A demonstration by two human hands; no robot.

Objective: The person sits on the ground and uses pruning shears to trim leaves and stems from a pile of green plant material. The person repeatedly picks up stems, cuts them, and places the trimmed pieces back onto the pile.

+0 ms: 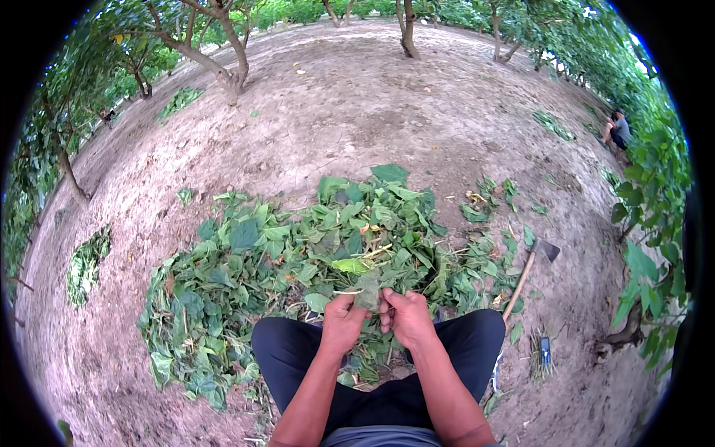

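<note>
Between my two hands, just above a wide pile of picked green leaves [223,279], is a pale grey-green leaf [367,290]. My left hand [343,321] pinches its left side, with a thin pale stem showing by the fingertips. My right hand [409,318] has thumb and fingers close together at the leaf's right edge; whether they grip it is hard to tell. A bright yellow-green leaf [351,265] lies on the pile just beyond the hands, near some yellowish stalks [378,251].
A wooden-handled hoe [522,282] lies right of my knee, with a keypad phone [545,351] on dry stalks nearby. Smaller leaf heaps [88,265] dot the bare soil. Trees [234,72] stand around. A person [618,131] sits far off at the right.
</note>
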